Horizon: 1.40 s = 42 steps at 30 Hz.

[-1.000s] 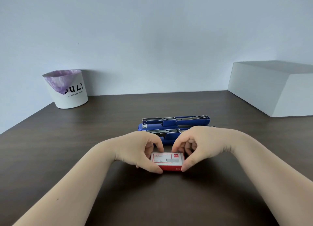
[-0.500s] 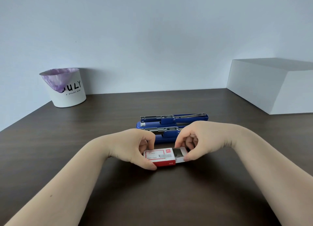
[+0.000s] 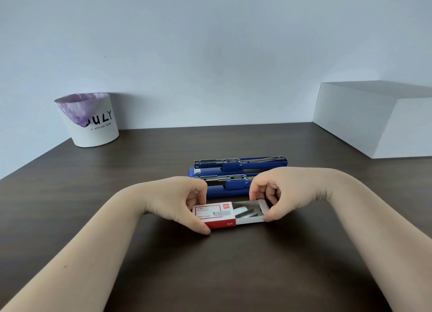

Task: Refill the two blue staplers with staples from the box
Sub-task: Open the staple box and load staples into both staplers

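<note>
Pinching the red-and-white sleeve (image 3: 214, 214) of the staple box with our left hand (image 3: 180, 200), thumb on the near edge and fingers closed over the far edge, we pin it to the dark wooden table (image 3: 163, 265). Our right hand (image 3: 280, 190) is closed on the end of the white inner tray (image 3: 251, 219), which stands partly out of the sleeve to the right, so that strips of silver staples (image 3: 245, 211) lie exposed inside. Just behind the box, the two blue staplers (image 3: 238, 169) lie side by side, both swung open with their metal magazines showing; we cannot tell whether any staples sit in them. We judge the task to be at its start: the box is open, but no strip has been lifted out, and both staplers are left to load and close.
</note>
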Available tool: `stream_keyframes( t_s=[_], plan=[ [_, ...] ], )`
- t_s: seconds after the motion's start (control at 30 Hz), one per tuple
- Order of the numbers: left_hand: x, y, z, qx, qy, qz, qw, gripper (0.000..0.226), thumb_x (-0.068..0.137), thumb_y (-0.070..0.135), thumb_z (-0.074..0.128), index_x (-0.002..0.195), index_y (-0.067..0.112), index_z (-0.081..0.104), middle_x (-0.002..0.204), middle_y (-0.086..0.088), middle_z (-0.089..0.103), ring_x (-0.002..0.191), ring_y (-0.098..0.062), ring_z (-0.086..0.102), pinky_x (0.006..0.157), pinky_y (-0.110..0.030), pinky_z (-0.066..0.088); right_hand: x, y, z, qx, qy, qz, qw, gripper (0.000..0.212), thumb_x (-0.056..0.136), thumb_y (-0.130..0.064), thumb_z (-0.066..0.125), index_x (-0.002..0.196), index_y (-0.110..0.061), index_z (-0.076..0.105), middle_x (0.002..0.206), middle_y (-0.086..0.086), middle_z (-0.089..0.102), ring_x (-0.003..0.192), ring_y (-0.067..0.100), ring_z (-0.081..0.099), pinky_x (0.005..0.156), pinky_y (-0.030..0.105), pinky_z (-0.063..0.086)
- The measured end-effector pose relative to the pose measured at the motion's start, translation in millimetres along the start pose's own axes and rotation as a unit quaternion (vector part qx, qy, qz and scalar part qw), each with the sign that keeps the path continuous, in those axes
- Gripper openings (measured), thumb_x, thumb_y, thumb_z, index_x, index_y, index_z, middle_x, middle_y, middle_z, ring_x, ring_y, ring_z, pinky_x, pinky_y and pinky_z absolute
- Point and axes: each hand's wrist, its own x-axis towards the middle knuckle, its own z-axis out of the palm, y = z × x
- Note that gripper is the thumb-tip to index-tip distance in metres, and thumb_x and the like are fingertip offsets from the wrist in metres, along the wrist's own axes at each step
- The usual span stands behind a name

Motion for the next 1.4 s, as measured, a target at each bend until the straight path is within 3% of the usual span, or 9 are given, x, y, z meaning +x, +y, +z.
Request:
stream_keyframes(
  t_s=[0.13,0.27,0.47,0.73,1.03,1.27,1.4],
  plan=[
    [-0.6,0.6,-1.0,0.013,-0.003,-0.008,1.000,0.040,0.063,0.040,0.084,0.079,0.028,0.050,0.058,0.011,0.055,0.046,0.000,0.047,0.047,-0.013,0.036,-1.9,-2.8,-0.9,0.052,0.050,-0.010,0.997,0.027,0.078,-0.038,0.071,0.104,-0.032,0.063,0.093,-0.008,0.066,0.069,-0.002,0.058,0.066,0.014,0.047],
    [-1.0,1.5,-1.1,0.019,-0.001,-0.009,1.000,0.040,0.063,0.040,0.084,0.080,0.027,0.050,0.060,0.010,0.054,0.047,-0.001,0.046,0.045,-0.012,0.035,2.9,-8.1,3.6,0.024,0.108,-0.031,0.993,0.008,0.082,-0.029,0.068,0.089,-0.027,0.071,0.080,-0.011,0.063,0.060,-0.001,0.051,0.061,0.012,0.044],
    [-0.8,1.1,-0.6,0.024,0.004,-0.006,1.000,0.040,0.062,0.040,0.084,0.079,0.027,0.050,0.059,0.012,0.052,0.046,-0.001,0.045,0.046,-0.012,0.035,9.8,-13.1,10.9,-0.014,0.120,-0.040,0.992,0.005,0.081,-0.024,0.069,0.082,-0.026,0.074,0.064,-0.017,0.055,0.060,0.000,0.049,0.059,0.012,0.041],
    [-2.2,2.7,-2.2,0.030,-0.001,-0.002,1.000,0.039,0.063,0.040,0.083,0.077,0.029,0.048,0.057,0.012,0.053,0.046,0.001,0.047,0.045,-0.011,0.035,11.4,-19.6,13.3,-0.031,0.104,-0.030,0.994,0.011,0.084,-0.025,0.066,0.089,-0.025,0.076,0.071,-0.022,0.060,0.068,-0.008,0.055,0.062,0.006,0.039],
    [-2.3,0.9,-2.8,0.045,0.001,-0.003,0.999,0.041,0.062,0.041,0.084,0.077,0.030,0.048,0.059,0.011,0.051,0.046,0.000,0.045,0.047,-0.012,0.034,10.6,-22.3,12.9,-0.035,0.094,-0.025,0.995,0.011,0.081,-0.030,0.069,0.088,-0.024,0.076,0.081,-0.014,0.067,0.078,0.004,0.062,0.067,0.011,0.045],
    [-3.1,1.7,-3.4,0.056,-0.001,-0.005,0.998,0.041,0.062,0.043,0.084,0.078,0.030,0.048,0.059,0.010,0.050,0.046,0.000,0.044,0.047,-0.013,0.034,14.2,-27.8,16.7,-0.057,0.092,-0.019,0.994,0.014,0.082,-0.028,0.068,0.093,-0.023,0.073,0.063,-0.018,0.054,0.056,-0.010,0.052,0.053,0.001,0.037],
    [-3.5,2.1,-3.7,0.058,-0.004,-0.006,0.998,0.041,0.062,0.043,0.084,0.078,0.030,0.048,0.058,0.011,0.050,0.047,0.000,0.045,0.048,-0.013,0.035,13.2,-26.9,15.9,-0.073,0.091,-0.028,0.993,0.008,0.081,-0.028,0.067,0.087,-0.024,0.071,0.061,-0.011,0.052,0.056,0.003,0.049,0.053,0.009,0.035]
  ],
)
